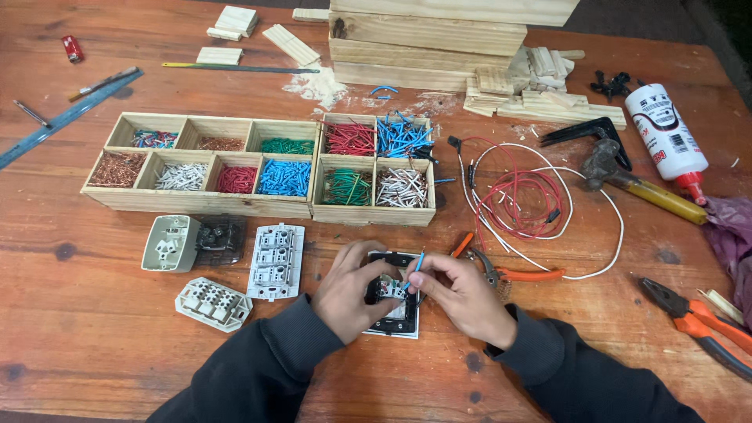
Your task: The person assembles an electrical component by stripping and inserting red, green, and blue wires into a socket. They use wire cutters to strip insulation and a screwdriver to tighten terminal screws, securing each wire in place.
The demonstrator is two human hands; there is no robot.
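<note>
Nearest the camera, both dark sleeves run out of the bottom edge, so the arms are cut off above the forearm. The left hand (348,291) curls over a black switch plate (395,323) lying flat on the worktop (94,345); its grip is clenched on the plate's left side, and the fingers hide most of the white module at the middle, so the terminals are hard to make out. The right hand (462,294) pinches a short blue wire piece (419,262) between thumb and forefinger, the wire upright with its lower end at the module. Just beside that hand lie orange-handled cutters (513,274), partly hidden under the knuckles. To the left sit three pale switch modules (276,261) and a dark one. At the right edge, orange pliers (697,319) are cut off by the frame. Farther out stand two wooden sorting trays (200,202) filled with cut wire in red, blue, green, white and copper, next to a loose coil of red and white wire (525,200). Beyond these lie a hammer (627,178), a white glue bottle (666,133) and stacked wood planks (431,35)
</note>
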